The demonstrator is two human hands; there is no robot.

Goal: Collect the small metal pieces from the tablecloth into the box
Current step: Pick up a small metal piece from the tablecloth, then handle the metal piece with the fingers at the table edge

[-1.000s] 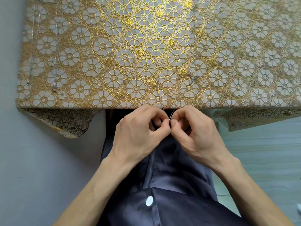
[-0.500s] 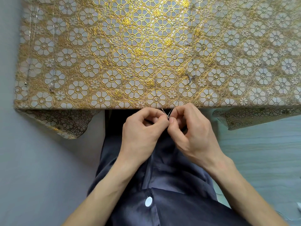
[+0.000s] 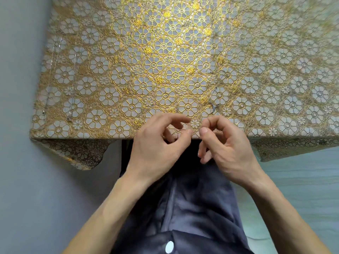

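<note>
Gold floral tablecloth (image 3: 128,70) covers the bench, which is hidden beneath it; its near edge hangs over toward the person. No box is in view.

Left hand (image 3: 157,145) and right hand (image 3: 231,145) sit side by side at that near edge, close but apart. On both, the fingers are curled with thumb and forefinger drawn toward a pinch. Whether either holds a fine metal piece cannot be told: the frame is blurred there.

Judged step: picking up a piece at the cloth's edge. To do it well, pinch with fingertips only and lift straight up, since the raised lace pattern is likely to snag thin metal. Keep the pickup over the cloth, not past the edge, so a slip does not drop onto the dark garment (image 3: 192,208) below.

Twisted grey metal piece (image 3: 213,107) lies just beyond the right hand, untouched. A tiny bright bit (image 3: 209,72) lies farther back. Thin chain-like strands (image 3: 70,109) lie well apart, near the left border.
</note>
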